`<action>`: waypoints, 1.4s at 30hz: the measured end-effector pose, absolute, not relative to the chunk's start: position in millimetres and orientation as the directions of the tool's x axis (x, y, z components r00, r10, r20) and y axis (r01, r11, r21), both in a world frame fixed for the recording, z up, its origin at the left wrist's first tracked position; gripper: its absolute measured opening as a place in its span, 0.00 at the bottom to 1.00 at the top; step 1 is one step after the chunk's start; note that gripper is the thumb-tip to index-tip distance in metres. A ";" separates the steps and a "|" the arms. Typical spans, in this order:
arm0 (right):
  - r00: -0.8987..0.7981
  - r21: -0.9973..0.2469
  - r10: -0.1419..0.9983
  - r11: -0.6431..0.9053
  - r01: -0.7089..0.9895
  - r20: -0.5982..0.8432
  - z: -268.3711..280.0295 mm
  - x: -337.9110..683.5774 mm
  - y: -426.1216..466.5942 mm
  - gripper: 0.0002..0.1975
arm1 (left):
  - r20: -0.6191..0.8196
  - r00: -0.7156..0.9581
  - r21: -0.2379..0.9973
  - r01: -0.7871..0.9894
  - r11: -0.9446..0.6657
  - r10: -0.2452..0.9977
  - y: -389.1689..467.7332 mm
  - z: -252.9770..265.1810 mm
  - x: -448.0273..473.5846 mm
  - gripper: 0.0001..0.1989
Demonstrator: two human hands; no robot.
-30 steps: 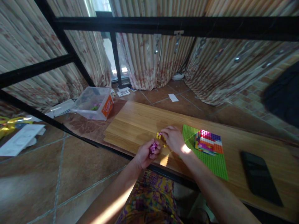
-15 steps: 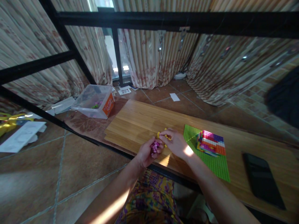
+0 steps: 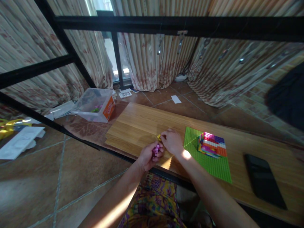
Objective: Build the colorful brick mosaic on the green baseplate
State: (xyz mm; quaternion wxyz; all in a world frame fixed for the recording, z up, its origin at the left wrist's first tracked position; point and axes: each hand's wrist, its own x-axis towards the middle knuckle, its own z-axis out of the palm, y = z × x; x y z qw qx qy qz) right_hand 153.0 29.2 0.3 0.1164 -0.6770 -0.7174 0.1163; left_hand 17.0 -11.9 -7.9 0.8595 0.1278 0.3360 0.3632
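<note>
Several small pink building bricks [image 3: 156, 150] lie in my left hand [image 3: 147, 157], its fingers curled round them. Close beside it, just up and to the right, my right hand [image 3: 173, 141] is bent over the wooden board. A yellow building brick [image 3: 159, 137] shows at its fingertips, mostly hidden by the fingers. Right of the hands lies a green studded baseplate [image 3: 213, 167]. A block built of many-coloured bricks [image 3: 212, 144] stands on its right part.
A clear plastic box [image 3: 91, 106] with an orange label and a few bricks inside stands at the board's left end. A black phone [image 3: 263, 180] lies on the wooden board [image 3: 133, 123] at right. Black metal bars [image 3: 147, 23] cross ahead, before curtains [image 3: 144, 63].
My right hand has drawn slightly left, and its fingers now cover most of the yellow bricks seen before. The left hand stays round the pink bricks. The whole view has shifted a little.
</note>
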 end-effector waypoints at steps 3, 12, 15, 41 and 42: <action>-0.050 -0.302 0.999 0.051 0.952 0.012 3.9 152.3 26.9 0.11 | -0.491 0.511 0.459 -0.537 0.708 0.706 -11.2 -7.8 17.1 0.09; -0.099 -0.295 0.992 0.119 0.948 0.082 5.4 152.3 25.1 0.09 | -0.477 0.523 0.476 -0.522 0.708 0.707 -9.9 -8.3 16.2 0.09; -0.071 -0.335 0.989 0.111 0.936 0.131 6.4 150.8 24.5 0.08 | -0.477 0.518 0.494 -0.510 0.704 0.710 -9.6 -7.8 15.5 0.10; 0.268 -0.620 0.892 0.017 0.785 0.364 27.8 298.6 -96.7 0.12 | -0.554 0.384 0.604 -0.425 0.674 0.739 -10.8 8.9 21.0 0.04; 0.223 -0.575 0.903 0.031 0.818 0.367 32.6 301.2 -91.9 0.13 | -0.554 0.380 0.610 -0.421 0.672 0.741 -10.8 9.0 21.1 0.04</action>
